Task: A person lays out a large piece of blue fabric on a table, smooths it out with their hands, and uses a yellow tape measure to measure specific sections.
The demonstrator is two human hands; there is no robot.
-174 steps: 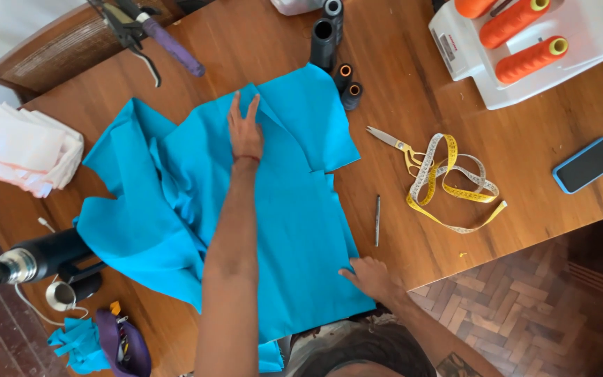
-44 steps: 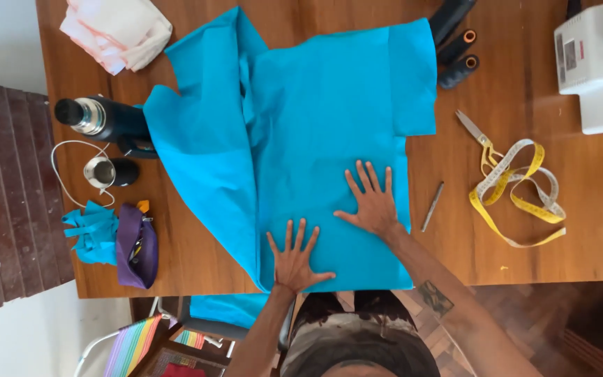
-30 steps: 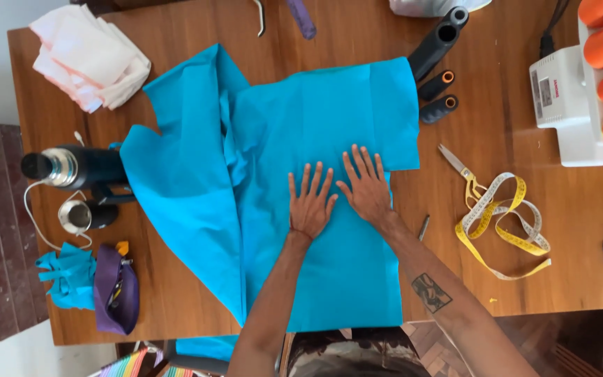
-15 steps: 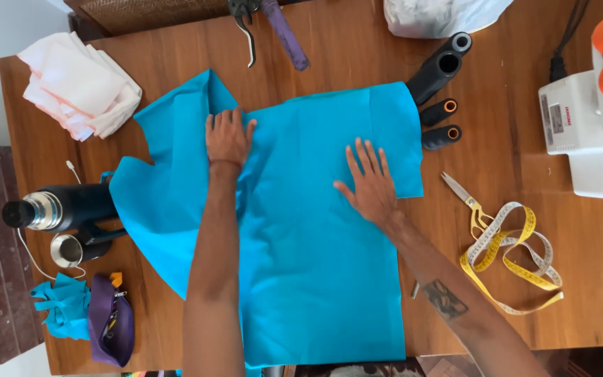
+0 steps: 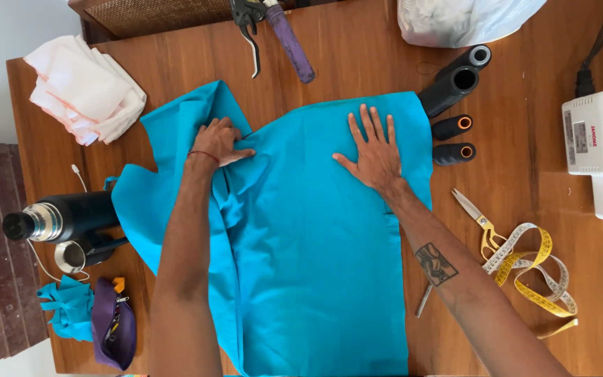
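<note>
This is a home sewing place. On the wooden table (image 5: 357, 63) lie blue cloth (image 5: 315, 244), scissors (image 5: 479, 220), a yellow measuring tape (image 5: 535, 269), black thread spools (image 5: 455, 87), and a white sewing machine (image 5: 598, 150) at the right edge.

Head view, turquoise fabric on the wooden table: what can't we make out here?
- Turquoise fabric sheet: near end cut off by the bottom edge.
- Left hand: fingertips curled into a fold, grip hidden.
- White sewing machine: cut off by the right edge.
- Thin metal tool: partly hidden under the right forearm; too small to identify.
- Table beneath the fabric: hidden.
</note>
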